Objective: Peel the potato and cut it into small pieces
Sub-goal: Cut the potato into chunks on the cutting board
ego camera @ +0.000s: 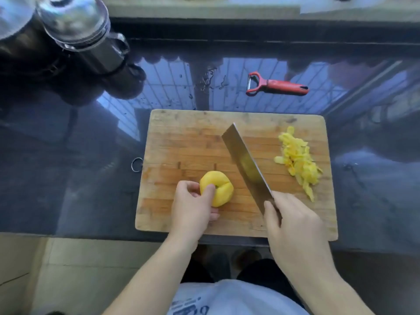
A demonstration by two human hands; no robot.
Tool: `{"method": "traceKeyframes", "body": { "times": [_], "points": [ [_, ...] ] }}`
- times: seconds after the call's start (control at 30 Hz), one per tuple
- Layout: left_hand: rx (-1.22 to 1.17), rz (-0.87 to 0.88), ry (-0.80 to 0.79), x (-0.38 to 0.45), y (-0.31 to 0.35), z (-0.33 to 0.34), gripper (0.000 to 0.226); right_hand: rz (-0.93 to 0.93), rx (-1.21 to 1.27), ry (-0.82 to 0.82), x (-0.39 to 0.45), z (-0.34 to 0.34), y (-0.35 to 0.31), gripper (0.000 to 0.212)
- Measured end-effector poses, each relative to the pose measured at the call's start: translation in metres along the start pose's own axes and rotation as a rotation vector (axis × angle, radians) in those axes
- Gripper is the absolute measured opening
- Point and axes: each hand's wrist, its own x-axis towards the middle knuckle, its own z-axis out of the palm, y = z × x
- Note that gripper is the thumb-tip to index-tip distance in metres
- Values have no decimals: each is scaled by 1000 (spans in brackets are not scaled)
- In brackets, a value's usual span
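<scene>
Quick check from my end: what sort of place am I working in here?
Most likely a home kitchen or dining spot: a wooden cutting board on a glossy dark table, a red peeler beside it, potato peels piled on the board, and tiled floor below.

The peeled yellow potato [217, 188] lay on the board [181, 137] toward seven o'clock of its middle, round, with a dark notch on top. Pale yellow peels [296, 160] lay heaped at the board's three o'clock side. The red peeler [278, 84] lay off the board at one o'clock, head pointing nine o'clock.
</scene>
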Motion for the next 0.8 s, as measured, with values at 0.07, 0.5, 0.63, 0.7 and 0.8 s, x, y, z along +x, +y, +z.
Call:
{"method": "traceKeyframes", "body": {
  "times": [0.07, 0.5, 0.63, 0.7, 0.8],
  "points": [
    [4, 1, -13, 3, 0, -3, 21, -33, 2, 2, -7, 3, -10, 22],
    [-118, 56, -84, 3, -9, -3, 17, -136, -80, 58, -26, 11, -37, 31],
    [-91, 61, -79, 3, -10, -2, 15, -123, -139, -10, -29, 11, -42, 31],
    [-59, 73, -83, 2, -9, -2, 15, -109, -173, -44, -31, 12, -43, 31],
    [-22, 89, -88, 2, -10, -2, 15, -74, -264, -73, -33, 9, -50, 16]
  ]
}}
